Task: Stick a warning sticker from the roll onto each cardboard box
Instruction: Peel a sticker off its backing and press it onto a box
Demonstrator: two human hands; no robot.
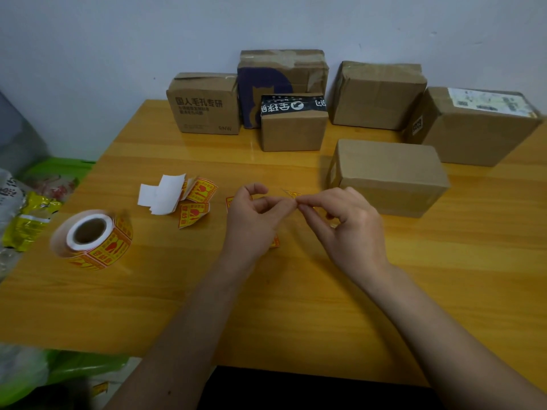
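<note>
Above the middle of the wooden table (296, 306), my left hand (254, 220) and my right hand (346, 223) meet at the fingertips and both pinch a small yellow-and-red warning sticker (291, 194). More of the sticker strip (274, 241) shows under my left hand. The sticker roll (94, 239) lies on its side at the left. A plain cardboard box (390, 176) stands just beyond my right hand. Several other cardboard boxes line the back, among them a printed one (204, 105) and a small one with black tape (293, 125).
Torn stickers and white backing paper (177, 196) lie between the roll and my hands. Green and yellow plastic bags (29, 220) sit beyond the table's left edge. A pale wall stands behind the boxes.
</note>
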